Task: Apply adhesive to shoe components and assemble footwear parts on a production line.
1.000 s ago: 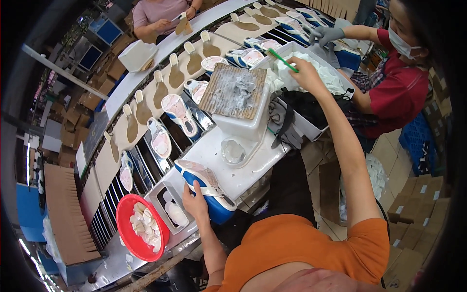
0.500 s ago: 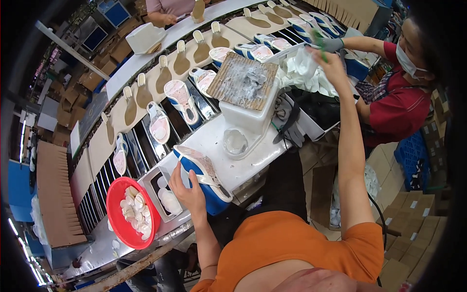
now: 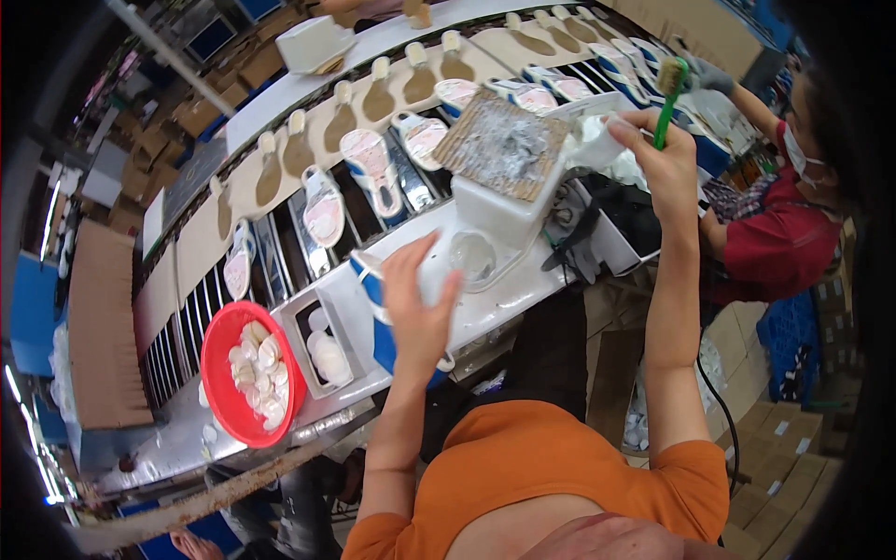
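The left hand is held nearest, fingers spread and empty, over a blue-and-white shoe part lying on the white bench. Farther right, the right hand is raised, closed on a green-handled bristle brush beside a white tub under a glue-smeared cardboard sheet.

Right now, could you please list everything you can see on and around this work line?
Shoe soles: many, white, pink and blue, on the conveyor.
Tan insoles: a row, far side of the conveyor.
Red bowl: one, holding pale round pieces, left.
White tub: one, under a smeared board.
Green brush: one, in the right hand.
Co-worker's red sleeve: right.
Left hand: over the blue-and-white shoe.
Right hand: raised.
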Available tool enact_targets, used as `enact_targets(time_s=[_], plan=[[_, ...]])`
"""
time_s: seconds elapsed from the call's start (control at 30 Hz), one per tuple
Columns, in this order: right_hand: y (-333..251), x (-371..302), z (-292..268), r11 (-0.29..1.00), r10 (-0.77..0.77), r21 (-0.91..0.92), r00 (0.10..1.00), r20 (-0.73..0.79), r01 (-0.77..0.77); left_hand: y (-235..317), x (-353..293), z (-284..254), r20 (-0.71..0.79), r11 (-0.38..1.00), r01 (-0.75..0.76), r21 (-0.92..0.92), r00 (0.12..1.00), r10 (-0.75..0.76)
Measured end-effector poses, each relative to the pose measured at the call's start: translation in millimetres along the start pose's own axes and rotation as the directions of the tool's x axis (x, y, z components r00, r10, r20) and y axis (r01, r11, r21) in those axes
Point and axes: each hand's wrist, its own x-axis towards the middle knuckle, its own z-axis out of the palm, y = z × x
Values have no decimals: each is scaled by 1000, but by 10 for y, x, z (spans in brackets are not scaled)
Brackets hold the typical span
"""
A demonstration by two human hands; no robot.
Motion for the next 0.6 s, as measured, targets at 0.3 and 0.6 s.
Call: enact_targets(time_s=[0.3,0.6], plan=[[-385,-478,717,987,83,97,924,373,-128,100,73,311,166,980,-66,-190,981,98],[-500,-710,934,940,68,287,925,375,-186,-508,-447,-198,-179,952,243,185,961,-210]])
